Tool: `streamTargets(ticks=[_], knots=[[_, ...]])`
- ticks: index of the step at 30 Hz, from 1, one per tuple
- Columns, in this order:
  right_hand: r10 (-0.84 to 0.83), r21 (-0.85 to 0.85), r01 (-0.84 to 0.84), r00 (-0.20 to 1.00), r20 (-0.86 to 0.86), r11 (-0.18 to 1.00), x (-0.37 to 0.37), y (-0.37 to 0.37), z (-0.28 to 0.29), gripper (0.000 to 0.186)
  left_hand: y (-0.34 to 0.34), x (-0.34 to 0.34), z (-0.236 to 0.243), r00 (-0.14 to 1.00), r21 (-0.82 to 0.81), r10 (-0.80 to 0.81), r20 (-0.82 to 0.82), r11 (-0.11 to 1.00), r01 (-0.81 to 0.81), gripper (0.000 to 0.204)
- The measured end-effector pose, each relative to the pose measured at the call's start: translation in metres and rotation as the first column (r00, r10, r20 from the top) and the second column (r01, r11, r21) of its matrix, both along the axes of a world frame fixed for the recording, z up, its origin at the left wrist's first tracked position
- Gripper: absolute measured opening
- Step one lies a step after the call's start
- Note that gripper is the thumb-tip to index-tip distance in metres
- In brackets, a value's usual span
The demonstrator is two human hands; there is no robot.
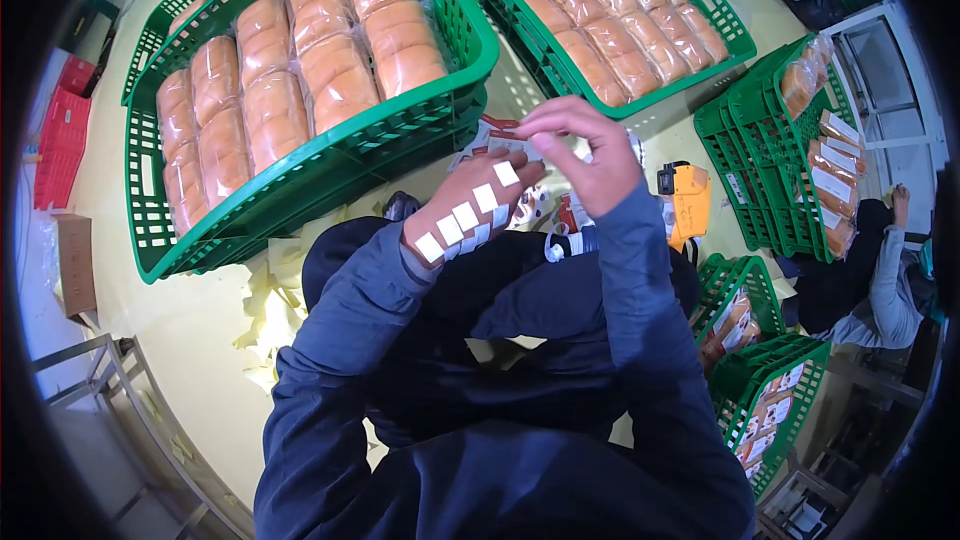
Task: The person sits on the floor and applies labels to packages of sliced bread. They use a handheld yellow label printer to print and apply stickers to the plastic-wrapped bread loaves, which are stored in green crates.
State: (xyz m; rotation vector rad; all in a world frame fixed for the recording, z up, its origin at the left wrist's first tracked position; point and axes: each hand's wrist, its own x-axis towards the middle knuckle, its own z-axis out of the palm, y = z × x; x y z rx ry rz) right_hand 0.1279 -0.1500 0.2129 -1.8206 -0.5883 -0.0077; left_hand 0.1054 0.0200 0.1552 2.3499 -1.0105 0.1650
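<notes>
My left hand [470, 202] is held out palm down in front of my lap. Rows of small white stickers [463, 215] cover its back and wrist. Its fingers bend downward, and anything under them is hidden. Just beyond and above them, my right hand [588, 150] brings thumb and index finger together in a pinch; what lies between the tips is too small to make out. Red-and-white printed paper [482, 134] shows past my left fingers. More printed pieces [572, 214] lie beneath my hands. A yellow handheld label gun [690, 202] rests right of my right forearm.
Green crates of wrapped bread rolls stand far left [310, 165] and far right [640, 100]. Stacked green crates [745, 165] and smaller crates [780, 350] with packaged bread are on the right. Another person [880, 270] sits there. Crumpled yellowish paper [268, 305] lies left of my legs.
</notes>
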Motion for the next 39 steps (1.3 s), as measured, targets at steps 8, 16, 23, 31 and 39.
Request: streamTargets(ticks=[8, 16, 23, 31, 39], knots=[[0.204, -0.030, -0.222, 0.934, -0.294, 0.975, 0.001, -0.009, -0.023, 0.011, -0.004, -0.005, -0.008, 0.993, 0.053, -0.037, -0.112, 0.998, 0.043, 0.015], [0.198, -0.014, -0.213, 0.929, -0.313, 0.977, 0.002, -0.008, -0.030, 0.007, -0.005, -0.006, -0.017, 0.998, 0.001, 0.020, -0.056, 1.000, -0.020, 0.016], [-0.046, 0.275, 0.086, 0.988, -0.148, 0.958, 0.007, -0.020, -0.014, 0.005, -0.007, 0.012, 0.008, 0.704, -0.404, -0.019, -0.709, 0.830, -0.385, 0.030], [-0.144, 0.073, 0.152, 0.984, -0.102, 0.986, -0.005, 0.006, -0.018, 0.009, -0.003, 0.014, 0.033, 0.197, -0.530, -0.662, -0.723, 0.349, -0.773, 0.058], [-0.175, 0.075, 0.181, 0.982, -0.078, 0.981, 0.000, 0.002, -0.022, 0.007, -0.010, 0.009, 0.033, 0.177, -0.519, -0.712, -0.679, 0.296, -0.802, 0.058]])
